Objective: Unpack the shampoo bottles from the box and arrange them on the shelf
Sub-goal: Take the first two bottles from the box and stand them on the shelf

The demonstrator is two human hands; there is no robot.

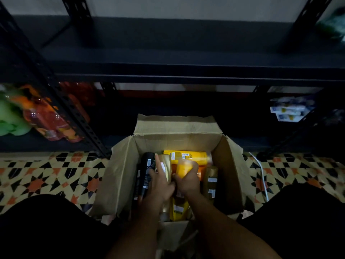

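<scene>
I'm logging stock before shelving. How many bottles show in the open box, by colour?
Black bottles: 1
Gold bottles: 2, counting the one by the left hand
Yellow bottles: 3, one gripped by the right hand, one under the wrists
Total: 6 that show; others may lie hidden beneath.

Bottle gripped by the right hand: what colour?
Yellow-orange bottle, gripped by the right hand over the box; seen in the head view.
</scene>
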